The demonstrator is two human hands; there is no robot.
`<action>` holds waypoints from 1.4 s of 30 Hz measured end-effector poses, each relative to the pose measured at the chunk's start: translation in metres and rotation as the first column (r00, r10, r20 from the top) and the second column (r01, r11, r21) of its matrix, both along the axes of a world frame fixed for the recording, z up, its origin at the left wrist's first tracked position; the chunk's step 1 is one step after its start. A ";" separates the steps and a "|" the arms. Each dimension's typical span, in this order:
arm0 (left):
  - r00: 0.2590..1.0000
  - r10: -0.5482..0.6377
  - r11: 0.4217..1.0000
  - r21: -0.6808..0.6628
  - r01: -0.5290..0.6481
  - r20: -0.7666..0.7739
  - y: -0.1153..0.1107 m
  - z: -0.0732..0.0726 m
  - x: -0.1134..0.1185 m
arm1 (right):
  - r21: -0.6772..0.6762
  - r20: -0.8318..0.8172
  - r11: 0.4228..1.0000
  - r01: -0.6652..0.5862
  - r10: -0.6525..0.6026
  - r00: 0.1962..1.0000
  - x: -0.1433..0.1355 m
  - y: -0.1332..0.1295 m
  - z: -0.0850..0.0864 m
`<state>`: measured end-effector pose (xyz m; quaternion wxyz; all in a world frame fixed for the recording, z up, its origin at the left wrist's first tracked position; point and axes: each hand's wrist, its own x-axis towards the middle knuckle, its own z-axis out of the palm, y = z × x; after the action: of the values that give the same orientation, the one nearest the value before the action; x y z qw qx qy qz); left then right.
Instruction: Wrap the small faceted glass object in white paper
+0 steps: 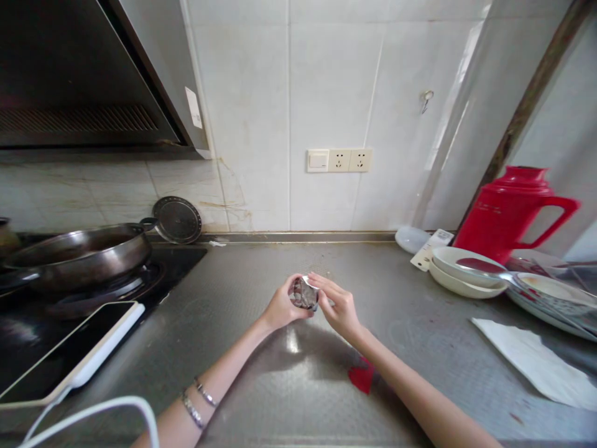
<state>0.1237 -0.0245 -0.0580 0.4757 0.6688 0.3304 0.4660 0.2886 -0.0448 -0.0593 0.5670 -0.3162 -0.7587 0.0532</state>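
Observation:
My left hand [282, 306] is curled round the side of a small clear glass [305, 295] with a dark, mottled look, just above the middle of the metal counter. Whether the mottling is contents or a pattern I cannot tell. From the other side my right hand [339, 306] presses a small white piece [308, 282], perhaps tissue, against the glass's top edge. Its fingers lie close together, and part of the white piece is hidden under them. A red scrap [361, 376] rests on the counter below my right forearm.
At left a steel pan [84, 252] sits on the black cooktop [186, 260], near a phone [69, 358] with a white cable [116, 401]. At right stand a red thermos jug [506, 214], stacked bowls [461, 280], plates [555, 305] and a white paper sheet [532, 358].

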 end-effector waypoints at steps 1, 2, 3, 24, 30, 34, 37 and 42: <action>1.000 -0.006 1.000 0.004 0.006 0.008 0.000 -0.001 0.001 | 0.018 0.028 1.000 -0.014 0.013 1.000 0.000 -0.001 0.000; 1.000 -0.016 1.000 0.003 0.016 0.015 0.001 -0.002 0.001 | 0.025 0.045 0.999 -0.024 0.023 0.999 -0.001 -0.001 0.000; 0.999 -0.026 1.000 -0.002 0.026 0.020 0.001 -0.004 0.002 | 0.022 0.048 0.999 -0.027 0.026 0.998 -0.001 0.000 0.000; 0.998 -0.052 0.999 0.019 0.051 0.034 0.003 -0.005 0.005 | 0.014 0.162 0.998 -0.060 0.057 0.985 -0.001 -0.001 0.004; 0.998 0.063 0.998 -0.015 -0.063 0.008 0.003 -0.003 0.003 | -0.074 0.021 0.997 -0.005 0.007 1.000 0.003 0.005 0.004; 0.998 0.060 0.998 -0.029 -0.059 0.036 0.008 -0.009 0.002 | 0.019 0.142 0.995 -0.100 0.096 0.985 -0.001 0.002 0.003; 0.997 0.033 0.999 -0.014 -0.032 0.066 0.009 -0.012 0.003 | 0.034 0.236 0.987 -0.154 0.142 0.961 -0.004 0.000 0.002; 0.998 0.040 0.998 -0.045 -0.038 0.041 0.003 -0.005 0.004 | -0.001 0.144 0.998 -0.067 0.066 0.987 -0.001 0.006 0.001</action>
<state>0.1276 -0.0211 -0.0627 0.4880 0.6417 0.3436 0.4817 0.2875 -0.0391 -0.0582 0.5094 -0.2926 -0.8079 0.0474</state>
